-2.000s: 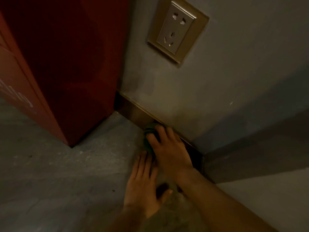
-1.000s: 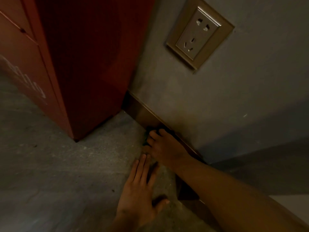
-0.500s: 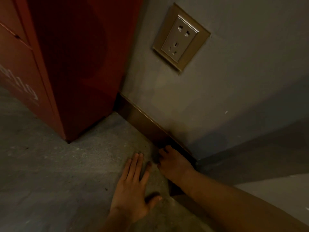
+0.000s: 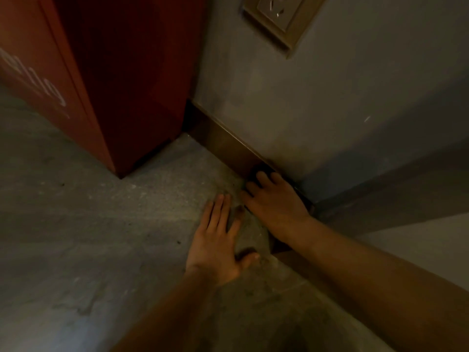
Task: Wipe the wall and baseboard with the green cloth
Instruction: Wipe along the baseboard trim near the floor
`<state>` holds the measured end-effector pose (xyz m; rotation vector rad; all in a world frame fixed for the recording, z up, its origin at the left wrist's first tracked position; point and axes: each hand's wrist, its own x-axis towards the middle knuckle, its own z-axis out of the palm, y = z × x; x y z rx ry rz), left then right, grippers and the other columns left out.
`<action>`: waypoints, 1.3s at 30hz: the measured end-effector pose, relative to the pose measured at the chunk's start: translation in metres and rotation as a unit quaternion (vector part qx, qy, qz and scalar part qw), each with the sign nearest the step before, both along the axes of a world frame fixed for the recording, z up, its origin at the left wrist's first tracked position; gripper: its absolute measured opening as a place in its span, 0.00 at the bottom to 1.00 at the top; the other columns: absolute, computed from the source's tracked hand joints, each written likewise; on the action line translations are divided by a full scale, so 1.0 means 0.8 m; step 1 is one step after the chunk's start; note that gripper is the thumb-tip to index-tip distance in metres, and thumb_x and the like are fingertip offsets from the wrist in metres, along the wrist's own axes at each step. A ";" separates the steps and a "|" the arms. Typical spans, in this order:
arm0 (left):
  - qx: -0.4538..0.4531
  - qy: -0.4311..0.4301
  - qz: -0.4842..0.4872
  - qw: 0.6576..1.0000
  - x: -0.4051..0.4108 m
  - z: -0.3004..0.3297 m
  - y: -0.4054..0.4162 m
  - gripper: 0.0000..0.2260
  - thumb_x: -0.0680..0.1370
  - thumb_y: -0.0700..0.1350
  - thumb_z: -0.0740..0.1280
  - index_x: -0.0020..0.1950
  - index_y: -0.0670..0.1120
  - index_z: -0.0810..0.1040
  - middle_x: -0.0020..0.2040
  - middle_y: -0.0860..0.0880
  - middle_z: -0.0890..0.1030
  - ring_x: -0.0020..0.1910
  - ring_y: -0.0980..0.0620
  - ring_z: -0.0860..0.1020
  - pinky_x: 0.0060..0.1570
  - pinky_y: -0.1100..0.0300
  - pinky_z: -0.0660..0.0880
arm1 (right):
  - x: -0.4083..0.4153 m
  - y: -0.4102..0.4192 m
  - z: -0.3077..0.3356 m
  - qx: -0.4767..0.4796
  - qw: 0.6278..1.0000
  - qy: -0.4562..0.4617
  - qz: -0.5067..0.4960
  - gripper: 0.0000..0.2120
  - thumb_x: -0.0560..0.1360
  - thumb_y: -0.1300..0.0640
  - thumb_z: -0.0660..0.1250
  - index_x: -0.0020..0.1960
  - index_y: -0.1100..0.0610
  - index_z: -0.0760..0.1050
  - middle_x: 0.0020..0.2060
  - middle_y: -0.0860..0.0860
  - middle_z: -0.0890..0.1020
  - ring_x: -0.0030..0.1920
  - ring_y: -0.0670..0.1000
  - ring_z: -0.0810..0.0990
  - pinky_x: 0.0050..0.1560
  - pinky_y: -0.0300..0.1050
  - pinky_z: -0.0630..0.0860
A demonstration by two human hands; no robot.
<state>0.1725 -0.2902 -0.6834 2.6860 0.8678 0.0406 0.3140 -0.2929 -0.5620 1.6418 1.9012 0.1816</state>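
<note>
Against the baseboard [image 4: 228, 146], the right hand's [image 4: 275, 201] grip presses a dark cloth [image 4: 255, 171] under its fingertips.

cabinet [image 4: 121, 80] left of wall [image 4: 330, 102], baseboard [image 4: 223, 143] btwn wall & floor [image 4: 76, 237]

Dim warm light, soft motion blur, deep shadow along the baseboard [image 4: 228, 144]; wide-angle bending at edges

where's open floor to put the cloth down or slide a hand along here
Bare floor spreads wide left of the left hand, out to the red cabinet. The baseboard runs free between the cabinet and the right hand. Crowded only where both hands meet.
</note>
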 end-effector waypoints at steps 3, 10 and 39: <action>0.008 0.003 0.002 1.000 0.000 0.000 -0.001 0.46 0.75 0.76 0.44 0.82 0.44 0.45 0.81 0.36 0.39 0.79 0.39 0.33 0.77 0.40 0.43 | -0.006 0.013 -0.002 0.026 0.999 -0.013 0.014 0.19 0.78 0.57 0.55 0.68 0.56 0.70 0.63 0.56 0.75 0.69 0.63 0.66 0.62 0.57 0.66; 0.006 -0.013 0.006 1.000 0.001 0.003 -0.001 0.46 0.75 0.76 0.46 0.82 0.43 0.48 0.82 0.36 0.46 0.80 0.40 0.37 0.78 0.41 0.44 | -0.016 0.041 -0.030 0.018 0.997 -0.063 0.043 0.15 0.81 0.55 0.59 0.66 0.57 0.70 0.62 0.55 0.77 0.69 0.62 0.66 0.64 0.55 0.67; -0.005 -0.033 0.009 0.999 0.001 -0.009 -0.001 0.45 0.75 0.77 0.48 0.81 0.46 0.55 0.82 0.38 0.48 0.81 0.40 0.41 0.77 0.38 0.49 | -0.003 -0.034 0.035 0.032 0.993 0.024 -0.115 0.23 0.76 0.57 0.66 0.70 0.54 0.68 0.62 0.55 0.76 0.63 0.62 0.69 0.56 0.55 0.68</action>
